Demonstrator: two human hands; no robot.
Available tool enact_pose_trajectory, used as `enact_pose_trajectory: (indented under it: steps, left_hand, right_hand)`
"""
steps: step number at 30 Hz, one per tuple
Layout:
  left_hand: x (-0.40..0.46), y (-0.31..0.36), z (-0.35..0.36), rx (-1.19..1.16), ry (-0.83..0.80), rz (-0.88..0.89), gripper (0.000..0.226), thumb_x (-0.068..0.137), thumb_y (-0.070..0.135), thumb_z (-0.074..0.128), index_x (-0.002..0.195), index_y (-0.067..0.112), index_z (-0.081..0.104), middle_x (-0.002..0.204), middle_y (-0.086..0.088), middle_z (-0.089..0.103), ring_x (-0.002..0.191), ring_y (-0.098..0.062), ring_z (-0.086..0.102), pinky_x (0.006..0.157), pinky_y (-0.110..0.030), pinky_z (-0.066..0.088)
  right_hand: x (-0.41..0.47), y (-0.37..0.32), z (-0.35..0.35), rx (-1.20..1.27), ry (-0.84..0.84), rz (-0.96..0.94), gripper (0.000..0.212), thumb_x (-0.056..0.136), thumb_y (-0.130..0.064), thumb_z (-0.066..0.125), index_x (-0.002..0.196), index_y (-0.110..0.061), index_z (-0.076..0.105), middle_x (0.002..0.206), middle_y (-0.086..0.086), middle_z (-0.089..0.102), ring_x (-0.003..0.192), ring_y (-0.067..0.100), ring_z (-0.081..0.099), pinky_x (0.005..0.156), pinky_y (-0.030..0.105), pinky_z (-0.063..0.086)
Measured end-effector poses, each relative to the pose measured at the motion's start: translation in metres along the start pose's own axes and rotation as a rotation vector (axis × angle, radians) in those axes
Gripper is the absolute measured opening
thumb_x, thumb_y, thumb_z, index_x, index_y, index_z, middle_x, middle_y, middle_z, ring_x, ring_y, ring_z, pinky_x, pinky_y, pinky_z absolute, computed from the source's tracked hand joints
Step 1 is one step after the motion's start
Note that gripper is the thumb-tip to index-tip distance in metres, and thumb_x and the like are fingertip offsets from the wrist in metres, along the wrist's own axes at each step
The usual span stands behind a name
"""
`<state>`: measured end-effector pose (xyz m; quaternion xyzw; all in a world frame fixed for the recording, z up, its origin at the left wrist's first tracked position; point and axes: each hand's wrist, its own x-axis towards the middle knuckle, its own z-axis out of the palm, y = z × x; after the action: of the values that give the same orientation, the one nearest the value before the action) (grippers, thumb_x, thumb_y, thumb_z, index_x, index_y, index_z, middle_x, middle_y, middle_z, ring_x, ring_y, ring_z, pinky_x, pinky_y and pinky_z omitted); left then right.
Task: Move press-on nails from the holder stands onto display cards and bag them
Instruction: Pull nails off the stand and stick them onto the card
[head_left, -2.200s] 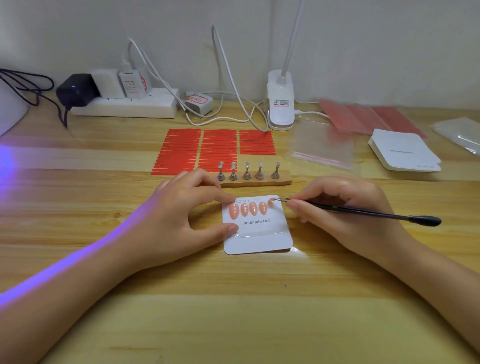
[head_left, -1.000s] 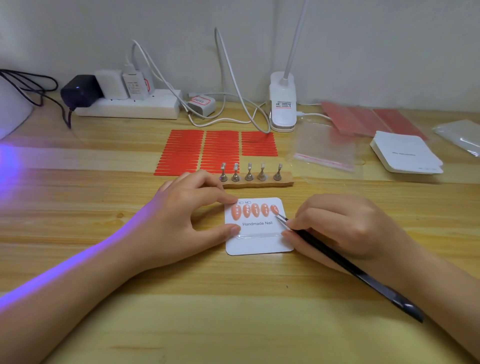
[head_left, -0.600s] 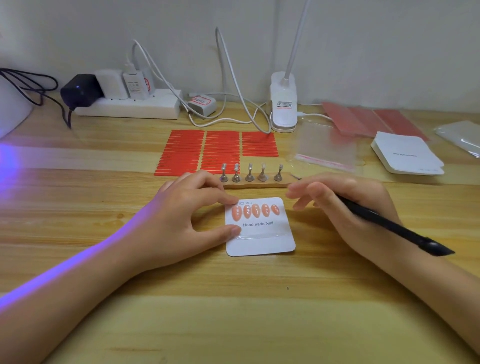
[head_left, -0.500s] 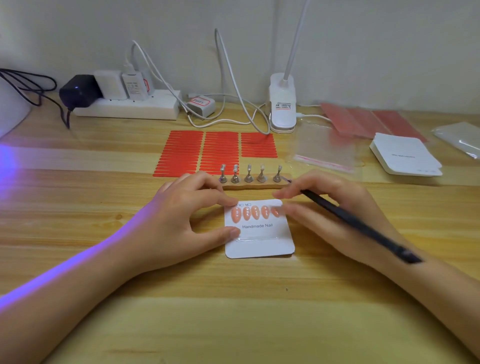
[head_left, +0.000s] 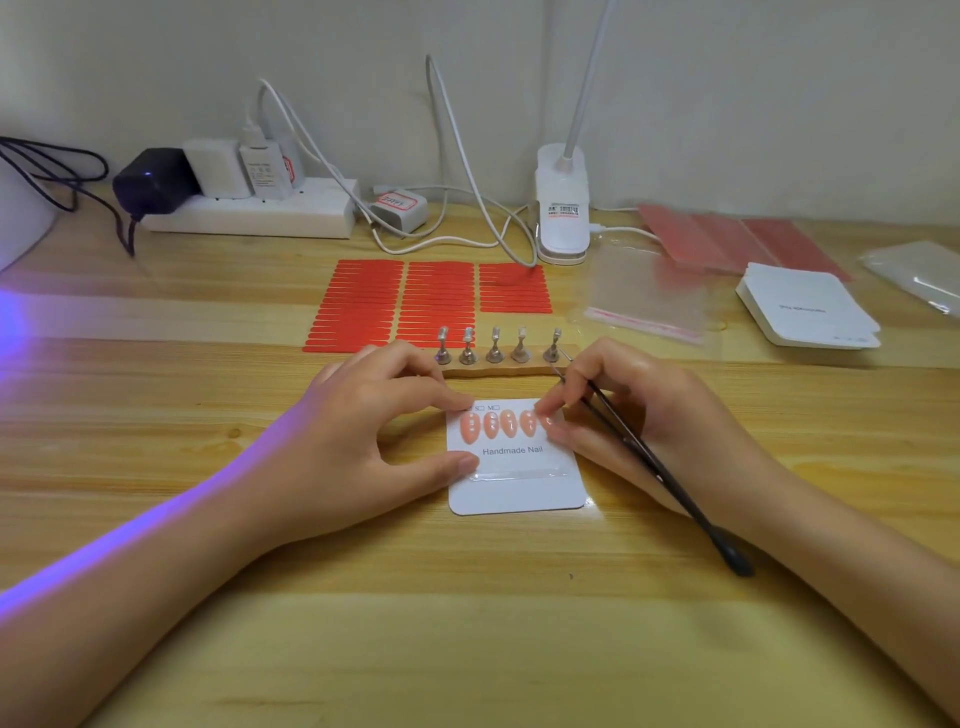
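A white display card (head_left: 519, 488) printed "Handmade Nail" lies on the wooden table. A row of peach press-on nails (head_left: 498, 425) sits along its top. My left hand (head_left: 363, 441) pinches the card's left edge between thumb and forefinger. My right hand (head_left: 639, 421) holds a thin black tool (head_left: 670, 483) tucked between its fingers, and its fingertips press on the rightmost nail, hiding it. Just behind the card stands a wooden base (head_left: 511, 368) with several bare metal holder stands (head_left: 496, 347).
Red adhesive strip sheets (head_left: 436, 299) lie behind the stands. To the right are clear bags (head_left: 644, 301), a stack of blank cards (head_left: 808, 312) and pink sheets (head_left: 727, 241). A clip lamp (head_left: 563, 208), power strip (head_left: 249, 210) and cables line the wall.
My right hand placed the last nail on the card with the tool, lifted toward the stands, then came down with its fingertips on that nail. The left hand kept holding the card.
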<state>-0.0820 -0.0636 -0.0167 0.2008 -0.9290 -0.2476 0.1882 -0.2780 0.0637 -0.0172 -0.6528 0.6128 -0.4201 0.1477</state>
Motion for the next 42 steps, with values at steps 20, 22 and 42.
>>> enact_pose_trajectory:
  steps: [20, 22, 42]
  left_hand:
    - [0.0016, 0.0014, 0.0009, -0.007, -0.015, -0.01, 0.045, 0.065, 0.065, 0.049, 0.103, 0.043, 0.059, 0.105, 0.021, 0.05, 0.102, -0.001, 0.046, 0.096, -0.039, 0.038]
    - [0.0016, 0.0015, 0.0011, -0.011, -0.015, -0.008, 0.042, 0.065, 0.065, 0.048, 0.102, 0.046, 0.056, 0.105, 0.022, 0.05, 0.101, 0.002, 0.045, 0.096, -0.036, 0.037]
    - [0.0022, 0.0004, 0.002, -0.018, -0.012, 0.003, 0.042, 0.066, 0.065, 0.05, 0.102, 0.046, 0.057, 0.104, 0.023, 0.05, 0.102, 0.0, 0.046, 0.096, -0.039, 0.037]
  right_hand:
    - [0.0031, -0.0018, -0.0003, 0.082, -0.029, 0.093, 0.032, 0.08, -0.006, 0.071, 0.08, -0.03, 0.048, 0.081, -0.001, 0.068, 0.072, 0.007, 0.063, 0.07, 0.013, 0.047]
    - [0.0035, -0.0012, -0.0001, 0.084, -0.041, 0.098, 0.032, 0.081, -0.006, 0.07, 0.081, -0.029, 0.048, 0.081, -0.002, 0.067, 0.071, 0.006, 0.062, 0.069, 0.012, 0.045]
    - [0.003, -0.001, -0.0008, 0.099, -0.044, 0.123, 0.028, 0.08, -0.004, 0.07, 0.082, -0.023, 0.05, 0.08, 0.0, 0.066, 0.072, 0.005, 0.062, 0.07, 0.012, 0.046]
